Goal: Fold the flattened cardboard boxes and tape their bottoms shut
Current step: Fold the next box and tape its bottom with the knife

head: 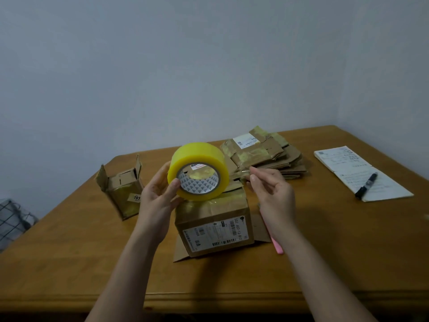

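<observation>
Risk: the free end of the clear tape can fold back and stick to itself or to the fingers, which would spoil the strip. A slack pull could also lay the tape crooked across the seam, and the unsupported flaps of the folded box [214,225] could spring open under the pull.

Left hand [157,196]: raised above the box, thumb against the core and fingers curled behind the tape roll [197,171], holding it firmly on edge.

Right hand [272,190]: raised just right of the roll, palm down, thumb and forefinger pinched together, apparently on the tape end; the strip itself is too transparent to confirm.

The folded box stands at the near centre of the tabletop [69,252]. The flattened boxes [264,154] lie stacked at the far side. Another folded box [123,189] stands at the left.
</observation>
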Demonstrator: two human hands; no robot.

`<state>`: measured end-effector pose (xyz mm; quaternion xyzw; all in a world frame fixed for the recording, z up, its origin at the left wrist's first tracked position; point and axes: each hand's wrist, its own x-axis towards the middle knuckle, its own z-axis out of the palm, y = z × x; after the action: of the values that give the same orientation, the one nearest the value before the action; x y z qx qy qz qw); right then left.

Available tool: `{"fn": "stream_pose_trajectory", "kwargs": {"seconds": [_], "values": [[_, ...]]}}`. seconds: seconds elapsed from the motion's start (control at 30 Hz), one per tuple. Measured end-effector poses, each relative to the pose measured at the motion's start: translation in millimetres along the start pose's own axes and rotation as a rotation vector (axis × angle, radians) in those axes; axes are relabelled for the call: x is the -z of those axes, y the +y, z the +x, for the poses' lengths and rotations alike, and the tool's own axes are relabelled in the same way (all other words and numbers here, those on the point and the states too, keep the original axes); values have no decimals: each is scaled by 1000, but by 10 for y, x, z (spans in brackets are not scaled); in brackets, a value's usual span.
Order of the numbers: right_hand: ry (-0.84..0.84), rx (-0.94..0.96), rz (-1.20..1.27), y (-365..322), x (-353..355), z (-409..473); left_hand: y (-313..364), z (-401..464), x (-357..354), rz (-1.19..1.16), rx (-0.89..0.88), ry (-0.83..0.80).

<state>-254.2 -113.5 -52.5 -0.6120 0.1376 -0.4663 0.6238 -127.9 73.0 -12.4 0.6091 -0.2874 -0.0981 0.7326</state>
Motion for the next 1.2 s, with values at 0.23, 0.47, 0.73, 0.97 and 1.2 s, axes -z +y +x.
{"fn": "stream_pose_trajectory", "kwargs": {"seconds": [0.23,0.47,0.73,0.97,1.2], "values": [[108,-158,153,69,33,-17,-153,-31,37,-11,65,12],[109,-356,226,10,61,71,-214,-43,58,-34,61,-14],[-37,-559,-159,-9,96,203,-249,-62,88,-49,42,-58],[-164,-447,-276,-40,77,204,-285,-45,109,-59,45,-70],[87,-64,-309,8,48,122,-309,-19,94,-38,44,-63]]}}
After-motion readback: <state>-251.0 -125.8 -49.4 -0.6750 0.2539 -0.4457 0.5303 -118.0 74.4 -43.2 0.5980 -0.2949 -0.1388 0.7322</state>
